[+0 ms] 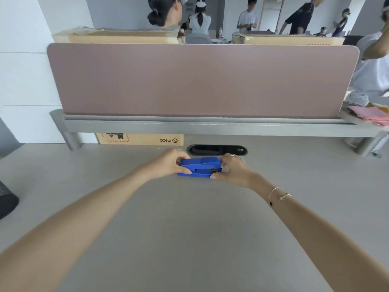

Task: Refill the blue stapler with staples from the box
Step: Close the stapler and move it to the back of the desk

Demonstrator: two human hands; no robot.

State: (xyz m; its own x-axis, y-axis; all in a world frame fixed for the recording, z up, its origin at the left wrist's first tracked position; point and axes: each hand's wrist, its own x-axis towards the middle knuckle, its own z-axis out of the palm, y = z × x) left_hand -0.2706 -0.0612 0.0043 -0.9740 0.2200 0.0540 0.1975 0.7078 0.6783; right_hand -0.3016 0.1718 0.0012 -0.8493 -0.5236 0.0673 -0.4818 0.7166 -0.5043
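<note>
Blue stapler [200, 167] lies lengthwise on the grey desk [189, 228], far from the body, just in front of the dark oval cable port [217, 149]. Both arms extended. Left hand [168, 165] clamped on the stapler's left end, thumb on the near side and fingers curled over the far side. Right hand [232, 168] clamped on the right end, fingers over the top, thumb low at the near edge; ring on 1 finger, bracelet [279, 196] on the wrist. Stapler looks closed, top arm down on the base; a small metal part shows near its right end. Pink divider panel [202, 81] stands on a grey rail behind. Cardboard box [140, 139] marked PICO sits under the rail. Staple box not identifiable.
</note>
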